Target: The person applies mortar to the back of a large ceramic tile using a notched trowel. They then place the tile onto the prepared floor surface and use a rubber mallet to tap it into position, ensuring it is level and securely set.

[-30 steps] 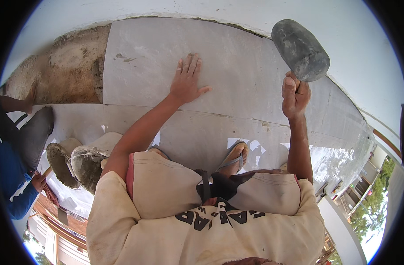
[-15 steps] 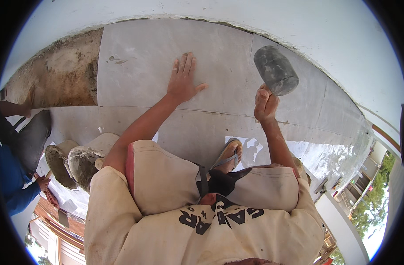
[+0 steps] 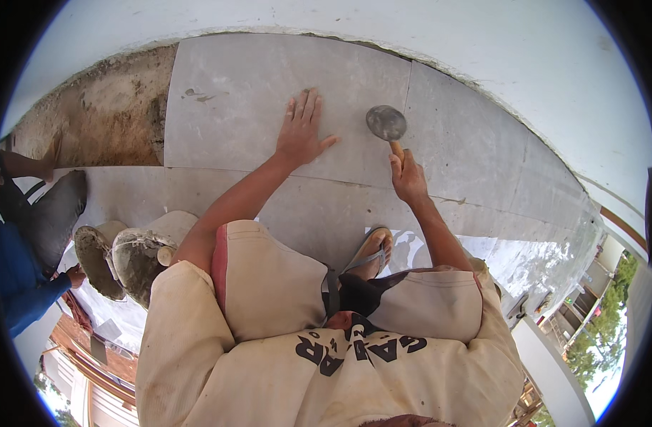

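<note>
A large grey floor tile (image 3: 233, 107) lies along the foot of the white wall. My left hand (image 3: 303, 134) rests flat on it, fingers spread. My right hand (image 3: 410, 176) is closed round the wooden handle of a rubber mallet (image 3: 386, 123) with a dark, dusty head. The mallet head is over the right part of this tile, close to the joint with the neighbouring tile (image 3: 461, 128). Whether the head touches the surface I cannot tell.
Bare rough mortar or earth (image 3: 105, 117) lies left of the tile. Two dirty buckets (image 3: 137, 263) stand by my left arm. At the far left another person in a blue sleeve (image 3: 27, 299) crouches. The white wall (image 3: 340, 16) curves along the far side.
My right hand has swung the mallet down and to the left, from a raised position to low over the tile. My left hand stays flat on the tile.
</note>
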{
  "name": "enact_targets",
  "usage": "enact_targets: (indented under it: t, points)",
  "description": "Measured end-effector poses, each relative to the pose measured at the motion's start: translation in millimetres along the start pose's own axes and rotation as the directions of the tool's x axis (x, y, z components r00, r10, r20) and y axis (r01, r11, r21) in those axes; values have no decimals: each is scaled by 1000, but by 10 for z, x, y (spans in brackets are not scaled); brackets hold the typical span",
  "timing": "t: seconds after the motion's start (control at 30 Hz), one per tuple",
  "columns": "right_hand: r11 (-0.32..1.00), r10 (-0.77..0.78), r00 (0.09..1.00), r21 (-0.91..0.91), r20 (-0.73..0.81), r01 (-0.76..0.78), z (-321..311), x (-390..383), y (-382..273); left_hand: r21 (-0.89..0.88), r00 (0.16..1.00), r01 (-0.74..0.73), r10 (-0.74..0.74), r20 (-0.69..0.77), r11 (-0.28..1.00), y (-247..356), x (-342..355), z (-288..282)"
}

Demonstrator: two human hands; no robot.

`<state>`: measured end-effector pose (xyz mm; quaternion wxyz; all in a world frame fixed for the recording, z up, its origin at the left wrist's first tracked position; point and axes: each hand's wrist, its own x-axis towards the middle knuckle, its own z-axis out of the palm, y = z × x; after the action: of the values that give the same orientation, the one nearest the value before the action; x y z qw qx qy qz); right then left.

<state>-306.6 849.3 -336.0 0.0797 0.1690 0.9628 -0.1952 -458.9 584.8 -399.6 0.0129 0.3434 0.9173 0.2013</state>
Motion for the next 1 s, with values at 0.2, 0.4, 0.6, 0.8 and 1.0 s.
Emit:
enact_targets:
  t: [0.2,0.4,0.6,0.8,1.0]
  points:
    - [925,39,999,376,31,-48,-728,178,-684,56,1000,6,-6,-9,998,-78,110,-35]
    - [895,-66,985,428,-158,128,-967,-181,-581,-26,976,-105,108,188,994,-37,-260,-140]
    - [822,-171,958,502,-231,268,-729,-564,-215,-3,897,-164,150,417,987,76,-548,-314]
    - [973,-14,990,229,141,-19,-127,-664,-4,31,872,-149,116,475,988,115,-537,-266]
    - [857,-233,968,449,-99,252,-602,-513,-430,29,854,-114,83,514,993,136,-558,-285]
